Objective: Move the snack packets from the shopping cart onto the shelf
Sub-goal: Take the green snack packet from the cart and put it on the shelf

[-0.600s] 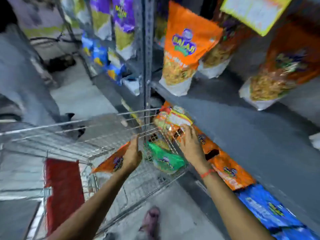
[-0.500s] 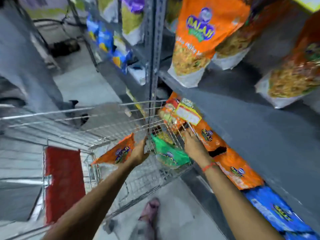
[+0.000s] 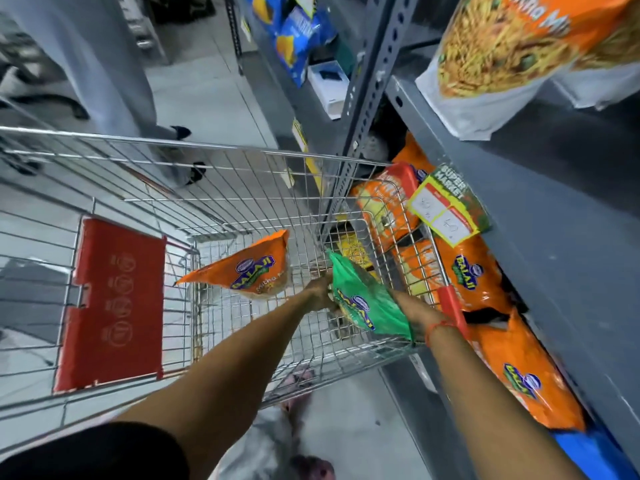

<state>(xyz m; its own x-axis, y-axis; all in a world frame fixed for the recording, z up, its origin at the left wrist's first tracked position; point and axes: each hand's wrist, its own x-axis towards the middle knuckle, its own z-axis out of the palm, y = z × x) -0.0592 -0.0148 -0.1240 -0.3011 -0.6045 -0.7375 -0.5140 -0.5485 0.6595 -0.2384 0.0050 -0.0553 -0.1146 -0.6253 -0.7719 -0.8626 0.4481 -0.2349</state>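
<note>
Both arms reach down into the wire shopping cart (image 3: 242,188), which stands hard up against the grey metal shelf (image 3: 540,216). The left hand (image 3: 320,289) is curled round the corner of an orange snack packet (image 3: 249,271); its grip is closed on that packet, holding it tilted above the cart floor. The right hand (image 3: 412,308) is mostly hidden behind a green snack packet (image 3: 363,303), and I cannot tell whether its grip has that packet or merely lies beneath it. A red thread circles the right wrist.

The green packet sits between the two hands, near the cart's right wall. More orange packets (image 3: 391,209) lie deeper in the cart against that wall, seen through the wire.

Past the cart's rim, the lower shelf carries a row of orange packets (image 3: 519,372) lying flat, with a blue packet (image 3: 588,448) at the near end. A yellow and green price tag (image 3: 446,209) hangs from the shelf edge just above the cart's corner. A perforated upright post (image 3: 367,81) rises beside the cart's far right corner. On the shelf above stands a large orange and white packet (image 3: 502,57), overhanging the edge. Farther along the aisle are blue packets (image 3: 294,32).

The red child-seat flap (image 3: 110,303) lies flat at the cart's left. Another person's pale trouser leg (image 3: 104,64) stands beyond the cart.
</note>
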